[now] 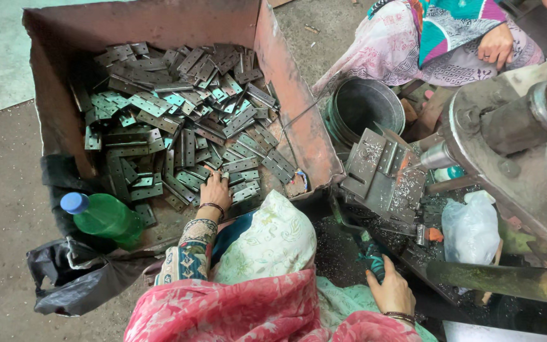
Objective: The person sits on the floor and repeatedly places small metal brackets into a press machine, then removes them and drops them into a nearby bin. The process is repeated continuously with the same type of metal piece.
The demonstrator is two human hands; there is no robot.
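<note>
Metal plates (178,126), flat drilled strips of grey steel, lie heaped in a rusty open box (286,82) at the left of the scene, filling it from the far wall to the near edge. From the head camera, the person's left hand (215,190) reaches into the near side of the heap, fingers curled down onto 1 or 2 plates; whether it has a firm grip I cannot tell. A green plastic bottle (106,217) with a blue cap lies tilted against the box's near left corner, above a black plastic bag (77,278). The right hand (390,291) is closed around a dark handle (373,259) near the machine (514,158), whose jig (381,171) is dusted with metal shavings. A dark bucket (362,107) stands beyond the box. At the far right sits another person, 1 hand (495,45) resting on a knee.
</note>
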